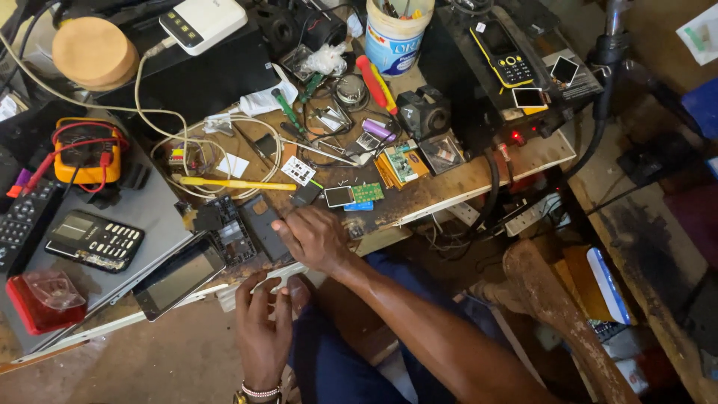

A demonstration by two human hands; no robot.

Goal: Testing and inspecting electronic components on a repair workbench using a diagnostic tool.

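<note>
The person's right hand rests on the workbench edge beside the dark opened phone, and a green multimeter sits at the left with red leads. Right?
Nearly. The head view shows the right hand by the opened phone, but the multimeter is orange-yellow, not green.

You are working under soft, even daylight with no hard shadows; the surface (pixel 479 176) is evenly lit and sharp. Below its edge the floor falls dim. A white box (pixel 203 21) at the top glares slightly. Wide-angle bending curves the edges, and your left hand (pixel 262 329) is a little soft.
</note>
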